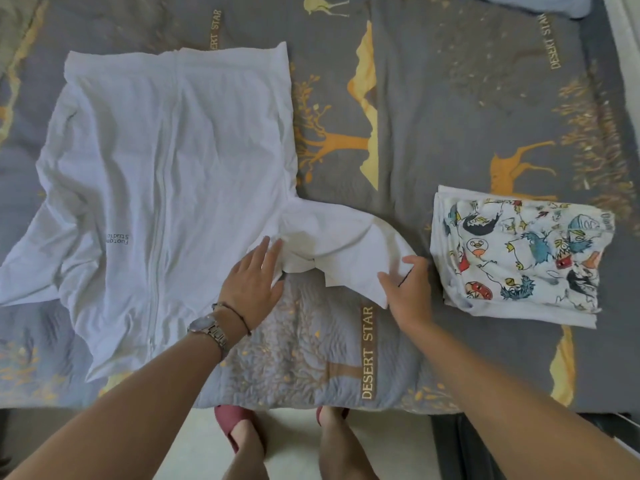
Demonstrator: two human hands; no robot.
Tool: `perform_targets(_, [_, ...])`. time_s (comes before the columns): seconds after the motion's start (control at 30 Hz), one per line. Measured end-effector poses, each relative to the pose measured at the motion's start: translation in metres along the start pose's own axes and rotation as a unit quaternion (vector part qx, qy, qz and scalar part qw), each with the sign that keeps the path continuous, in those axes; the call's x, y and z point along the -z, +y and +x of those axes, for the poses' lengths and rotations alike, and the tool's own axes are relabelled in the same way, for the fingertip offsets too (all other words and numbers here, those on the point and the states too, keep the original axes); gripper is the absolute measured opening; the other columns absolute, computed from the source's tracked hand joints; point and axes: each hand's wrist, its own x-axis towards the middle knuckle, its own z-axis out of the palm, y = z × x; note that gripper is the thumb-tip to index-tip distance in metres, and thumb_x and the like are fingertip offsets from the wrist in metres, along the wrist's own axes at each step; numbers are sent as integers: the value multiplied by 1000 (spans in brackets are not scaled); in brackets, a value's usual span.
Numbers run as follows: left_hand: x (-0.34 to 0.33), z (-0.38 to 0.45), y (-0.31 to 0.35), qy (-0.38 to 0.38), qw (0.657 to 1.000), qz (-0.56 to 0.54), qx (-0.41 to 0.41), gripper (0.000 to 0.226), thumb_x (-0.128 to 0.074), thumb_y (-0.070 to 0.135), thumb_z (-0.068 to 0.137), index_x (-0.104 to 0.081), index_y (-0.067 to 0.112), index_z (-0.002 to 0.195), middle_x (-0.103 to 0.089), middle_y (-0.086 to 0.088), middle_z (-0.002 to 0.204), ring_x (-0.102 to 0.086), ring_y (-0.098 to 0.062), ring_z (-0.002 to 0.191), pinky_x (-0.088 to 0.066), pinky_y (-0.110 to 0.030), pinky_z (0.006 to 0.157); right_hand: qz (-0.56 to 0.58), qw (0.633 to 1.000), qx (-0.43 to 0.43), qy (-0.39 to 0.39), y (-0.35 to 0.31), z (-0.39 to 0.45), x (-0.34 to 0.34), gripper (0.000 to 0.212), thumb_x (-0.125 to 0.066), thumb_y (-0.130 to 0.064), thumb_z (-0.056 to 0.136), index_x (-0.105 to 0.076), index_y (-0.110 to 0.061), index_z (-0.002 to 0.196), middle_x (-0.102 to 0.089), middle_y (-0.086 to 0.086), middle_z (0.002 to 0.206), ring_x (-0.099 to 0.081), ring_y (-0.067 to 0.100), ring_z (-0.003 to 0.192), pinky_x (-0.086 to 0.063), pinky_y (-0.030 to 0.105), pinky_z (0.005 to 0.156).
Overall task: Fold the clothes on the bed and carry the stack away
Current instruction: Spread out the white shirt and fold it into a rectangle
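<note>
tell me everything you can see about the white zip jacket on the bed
The white zip jacket lies spread flat on the grey printed bedspread, thin creased fabric, zipper running down its middle, small dark lettering beside it. One sleeve spreads toward the left edge; the other sleeve stretches right, rumpled. The left hand presses flat where that sleeve joins the body; the right hand grips its cuff end.

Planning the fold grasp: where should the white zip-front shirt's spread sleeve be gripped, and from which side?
Grip the white zip-front shirt at its sleeve's cuff edge, approaching from the right. The sleeve lies flat, pointing right; the right hand already pinches there while the left hand pins the shoulder.
</note>
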Motion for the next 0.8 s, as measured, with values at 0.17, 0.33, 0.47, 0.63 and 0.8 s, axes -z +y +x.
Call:
perform_targets(0.17, [-13,10,2,-113,993,-8,18,73,-46,33,91,-6,15,149,-20,-8,155,-29,-26,138,-31,-38,109,2,999,49,11,-7,13,7,34,-59,-1,80,-47,-11,110,-50,4,112,-47,14,101,-36,22,81])
perform_targets(0.33, [-22,19,3,-197,980,13,-7,80,-44,42,91,7,21,148,-8,-8,157,-22,-27,140,-31,-39,109,-70,985,147,48,-25,33,40,38,-57,7,79,-51,-9,112,-46,4,105,-43,13,90,-34,6,73])
perform_targets(0.47, [-24,25,7,-251,966,67,-21,78,-40,46,92,10,24,148,5,-12,157,-11,-28,143,-27,-40,112,-93,978,179,56,-42,55,75,37,-56,11,79,-55,-7,112,-45,10,105,-48,16,89,-37,18,80])
perform_targets(0.63, [-14,32,16,-299,948,106,-3,78,-40,53,90,4,24,149,4,-13,157,-13,-29,143,-27,-43,111,-88,979,176,44,-58,60,83,37,-59,10,77,-56,-8,109,-50,13,109,-51,15,90,-38,5,74])
perform_targets(0.8, [8,48,43,-112,993,-30,10,54,-43,58,88,-50,20,126,-55,-2,127,-50,-22,116,-41,-36,94,-16,989,141,-39,-62,37,59,40,-64,7,76,-56,-9,112,-60,7,107,-56,12,86,-42,3,71])
